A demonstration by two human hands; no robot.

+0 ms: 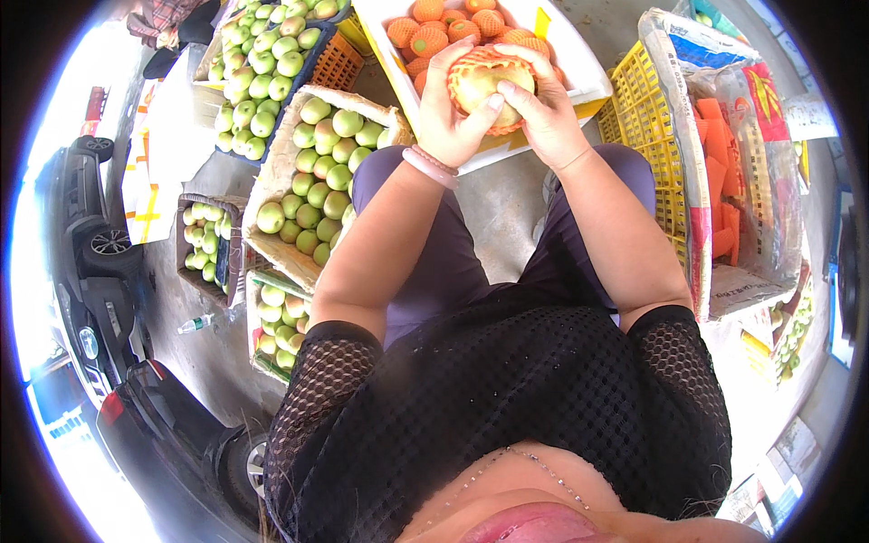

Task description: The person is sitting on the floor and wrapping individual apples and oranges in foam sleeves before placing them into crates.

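Between my two hands is a pale yellow-green round fruit [499, 85], partly covered by an orange foam net sleeve [468, 64]. My left hand [451, 112] wraps the fruit's left side, its thumb on the bare skin. From the right, my right hand [543, 108] grips it, thumb also on the uncovered face. The fingertips behind the fruit are hidden. Just beyond and below my hands stands a white foam box [584, 68] holding several fruits in orange foam nets [429, 41]. A yellow tab [542, 24] sticks up at that box's inner right side.
On my left, a lined crate [271, 156] holds green apples [319, 183]; more apple crates stand around it. At right, a yellow plastic basket [645, 115] adjoins a box of orange foam sleeves [716, 176]. A plastic bottle [195, 324] lies on the floor near parked cars [163, 421].
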